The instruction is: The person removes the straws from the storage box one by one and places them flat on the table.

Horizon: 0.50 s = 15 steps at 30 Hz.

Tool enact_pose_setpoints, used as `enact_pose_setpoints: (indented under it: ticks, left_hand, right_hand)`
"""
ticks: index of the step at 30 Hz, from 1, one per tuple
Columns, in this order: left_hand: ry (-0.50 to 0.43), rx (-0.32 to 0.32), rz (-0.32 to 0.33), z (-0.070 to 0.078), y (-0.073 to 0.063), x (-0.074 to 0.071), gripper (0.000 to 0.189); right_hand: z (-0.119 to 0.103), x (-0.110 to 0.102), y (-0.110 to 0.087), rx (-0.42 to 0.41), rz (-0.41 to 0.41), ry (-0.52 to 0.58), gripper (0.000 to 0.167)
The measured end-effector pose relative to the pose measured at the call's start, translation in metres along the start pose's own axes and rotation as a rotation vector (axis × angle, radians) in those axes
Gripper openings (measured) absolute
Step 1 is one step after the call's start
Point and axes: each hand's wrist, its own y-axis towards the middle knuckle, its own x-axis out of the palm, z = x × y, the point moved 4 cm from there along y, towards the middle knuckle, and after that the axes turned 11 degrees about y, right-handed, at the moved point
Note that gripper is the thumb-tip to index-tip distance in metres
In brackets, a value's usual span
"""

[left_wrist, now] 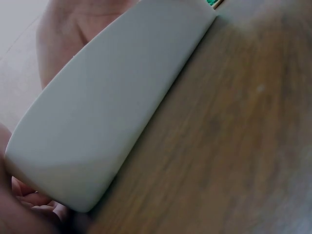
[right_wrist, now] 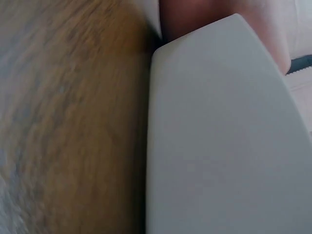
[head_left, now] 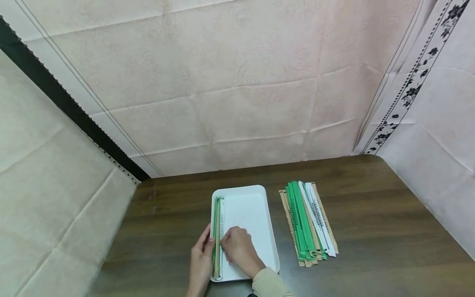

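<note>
A white rectangular tray lies on the table. Along its left side, long slim paper packets lie side by side: green, brown and white with printing. My left hand holds the tray's left rim, thumb over the edge beside the packets. In the left wrist view the tray's outer wall hides most of that hand. My right hand reaches over the tray, fingers curled, fingertips right at the white packet. I cannot tell whether they pinch it. The tray wall fills much of the right wrist view.
To the right of the tray, a loosely fanned pile of similar printed packets lies on the wooden table, with green packets, white packets and brown packets. Pale patterned cloth hangs behind and at both sides.
</note>
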Motion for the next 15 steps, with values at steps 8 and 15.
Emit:
enact_pose_setpoints:
  ticks: [8,15]
  left_hand:
    - [-0.003,-0.007,-0.013,-0.0008,-0.0002,0.0022,0.047]
    - [0.001,-0.012,-0.024,-0.0012,0.0005,0.0003,0.048]
  right_hand:
    - [0.0022,-0.0089,0.0022,-0.013,0.044,-0.002,0.020]
    - [-0.0002,-0.0046,0.0057,-0.042,0.078,-0.114,0.023]
